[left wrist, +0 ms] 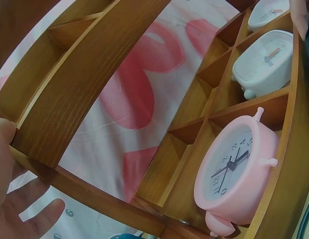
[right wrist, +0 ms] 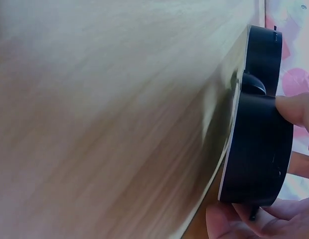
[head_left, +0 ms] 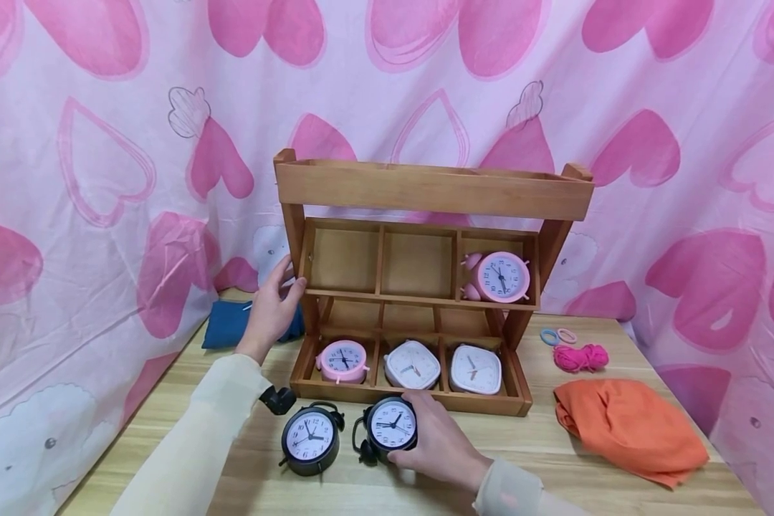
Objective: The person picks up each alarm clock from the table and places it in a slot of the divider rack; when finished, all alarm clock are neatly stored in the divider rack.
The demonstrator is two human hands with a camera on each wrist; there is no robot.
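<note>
My right hand [head_left: 441, 441] grips a black alarm clock [head_left: 390, 424] by its rim, at the table before the rack. In the right wrist view, the held black clock [right wrist: 256, 149] shows its dark side between thumb and fingers. Just left of it another black alarm clock [head_left: 309, 438] lies face up. At the wooden rack [head_left: 432, 192], my left hand [head_left: 272, 312] holds the left end of the middle shelf, its thumb against the wood. Pink alarm clocks sit in the middle shelf's right compartment [head_left: 503, 276] and the bottom shelf's left one [head_left: 343, 360]. Two white clocks [head_left: 413, 364] fill the other bottom front compartments.
An orange cloth [head_left: 626, 426], pink yarn [head_left: 580, 357] and two hair ties [head_left: 557, 335] lie right of the rack. Blue cloth [head_left: 222, 325] lies behind the left arm. A small black object [head_left: 277, 399] is by the left sleeve. A heart-patterned curtain [head_left: 426, 86] hangs behind.
</note>
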